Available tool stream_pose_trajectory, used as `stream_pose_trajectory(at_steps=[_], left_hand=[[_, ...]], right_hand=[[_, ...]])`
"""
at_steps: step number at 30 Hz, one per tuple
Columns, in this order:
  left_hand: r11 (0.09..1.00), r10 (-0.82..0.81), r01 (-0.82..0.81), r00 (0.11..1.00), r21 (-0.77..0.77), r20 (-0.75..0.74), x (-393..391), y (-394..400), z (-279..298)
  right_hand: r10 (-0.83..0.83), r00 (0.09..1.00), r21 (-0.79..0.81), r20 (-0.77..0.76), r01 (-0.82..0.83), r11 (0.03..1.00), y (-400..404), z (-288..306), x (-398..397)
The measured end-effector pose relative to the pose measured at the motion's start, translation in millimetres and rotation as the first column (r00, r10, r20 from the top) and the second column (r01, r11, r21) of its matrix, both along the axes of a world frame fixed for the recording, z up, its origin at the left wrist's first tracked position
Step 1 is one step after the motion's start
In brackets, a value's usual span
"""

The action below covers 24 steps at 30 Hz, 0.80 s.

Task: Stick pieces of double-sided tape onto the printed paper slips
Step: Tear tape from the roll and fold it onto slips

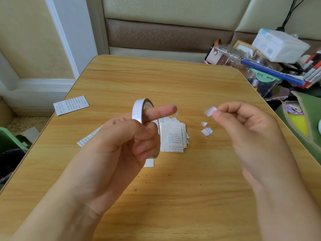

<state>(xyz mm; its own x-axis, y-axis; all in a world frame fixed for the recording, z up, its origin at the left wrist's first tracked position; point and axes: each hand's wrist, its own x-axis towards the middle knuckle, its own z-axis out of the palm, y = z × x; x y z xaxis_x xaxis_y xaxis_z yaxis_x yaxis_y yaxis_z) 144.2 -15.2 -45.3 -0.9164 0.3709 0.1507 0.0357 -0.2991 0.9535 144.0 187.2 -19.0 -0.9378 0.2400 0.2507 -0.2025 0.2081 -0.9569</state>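
Observation:
My left hand [125,134] holds a white roll of double-sided tape [138,110], with the index finger pushed through its hole and pointing right. A small clear bit of tape [173,109] clings to that fingertip. My right hand [243,126] pinches a small white backing piece [210,111] between thumb and forefinger. Under the hands lies a fanned stack of printed paper slips [173,136] on the wooden table [173,188]. Three peeled white scraps [206,130] lie just right of the stack. Another printed slip [88,137] pokes out from behind my left hand.
One printed slip [71,105] lies alone near the table's left edge. A heap of boxes, books and plastic bags [271,60] crowds the far right corner. A green pouch [302,119] lies off the right edge. Padded seat backs [165,32] stand behind the table.

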Motion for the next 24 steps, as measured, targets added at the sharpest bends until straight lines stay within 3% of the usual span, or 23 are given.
stream_pose_trajectory(at_steps=[2,9,16,20,24], left_hand=[[0.997,-0.043,0.04,0.998,0.069,0.045,0,1,-1],[1.0,-0.026,0.025,0.997,0.016,0.078,0,5,-3],[0.996,-0.089,0.09,0.985,-0.003,0.147,-2,1,1],[0.994,-0.104,0.105,0.982,0.002,0.157,-3,-4,5],[0.992,-0.121,0.113,0.973,0.054,0.194,-2,-7,8]], right_hand=[[-0.07,0.992,0.104,0.107,0.059,0.993,10,-4,-7],[-0.19,0.931,0.378,0.311,0.062,0.924,31,-37,-34],[-0.241,0.926,0.461,0.291,0.085,0.883,34,-47,-39],[-0.264,0.942,0.501,0.206,0.129,0.855,32,-44,-36],[-0.082,0.992,0.496,0.1,0.022,0.868,14,-33,-26]])
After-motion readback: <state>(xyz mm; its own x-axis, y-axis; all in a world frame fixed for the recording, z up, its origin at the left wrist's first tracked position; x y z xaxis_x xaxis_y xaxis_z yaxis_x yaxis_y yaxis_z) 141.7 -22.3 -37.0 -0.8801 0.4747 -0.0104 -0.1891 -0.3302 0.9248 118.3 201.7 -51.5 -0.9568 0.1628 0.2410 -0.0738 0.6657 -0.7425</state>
